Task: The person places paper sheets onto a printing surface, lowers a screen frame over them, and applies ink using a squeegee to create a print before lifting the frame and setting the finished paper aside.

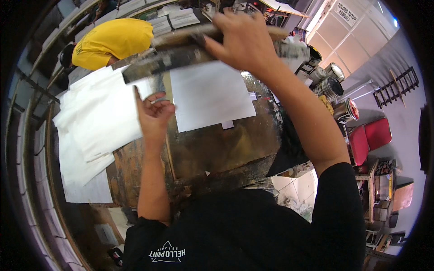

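My right hand [244, 43] reaches across the work table, its fingers wrapped over a stained wooden frame [153, 65] that is tilted up; motion smears both. A dark mark shows on the thumb. Under the frame's raised edge, a white sheet [212, 99] lies flat on a dark, stained board [217, 151], with small tabs [227, 124] at its edges. My left hand [156, 113] hovers between that sheet and a loose stack of white paper [99, 117] on the left. Its index finger is stretched out, the others are loosely bent, and it holds nothing visible.
Beyond the table's far left, a person in a yellow shirt [113, 40] bends forward. Several paint cans [332, 86] stand along the right side. Farther right are a red chair [370, 137] and a wall rack [398, 88]. Shelves [45, 189] line the left.
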A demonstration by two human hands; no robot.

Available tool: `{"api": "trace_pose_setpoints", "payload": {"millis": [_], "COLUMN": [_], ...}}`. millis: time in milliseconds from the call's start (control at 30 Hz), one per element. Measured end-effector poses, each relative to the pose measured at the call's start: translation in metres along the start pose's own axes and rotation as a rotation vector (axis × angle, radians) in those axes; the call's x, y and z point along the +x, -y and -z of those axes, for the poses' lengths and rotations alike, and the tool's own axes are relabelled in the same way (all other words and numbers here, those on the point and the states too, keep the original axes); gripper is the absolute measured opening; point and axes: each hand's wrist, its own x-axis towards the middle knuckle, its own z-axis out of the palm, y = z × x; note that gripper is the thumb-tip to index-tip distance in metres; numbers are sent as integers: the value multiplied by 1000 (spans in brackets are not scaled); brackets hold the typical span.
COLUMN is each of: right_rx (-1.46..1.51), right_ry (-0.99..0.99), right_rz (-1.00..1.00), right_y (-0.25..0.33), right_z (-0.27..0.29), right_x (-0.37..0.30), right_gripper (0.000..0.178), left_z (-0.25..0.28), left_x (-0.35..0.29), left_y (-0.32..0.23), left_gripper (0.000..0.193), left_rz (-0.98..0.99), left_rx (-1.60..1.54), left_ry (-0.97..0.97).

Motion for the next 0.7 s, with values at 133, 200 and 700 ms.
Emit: {"api": "trace_pose_setpoints", "payload": {"millis": [133,200,700], "right_rx": [137,193,161], "right_ry": [350,533,368], "right_rz": [101,92,60], "right_y": [-5,-6,9], "right_z": [-44,-73,-172], "right_x": [-70,-96,-135], "right_gripper": [48,55,41], "left_z": [31,33,58], "left_x": [-28,-54,-81], "left_y": [-12,12,91], "left_gripper": [93,94,125], "left_rz": [85,36,11], "left_rx": [28,357,1062], "left_ry": [84,26,122]}}
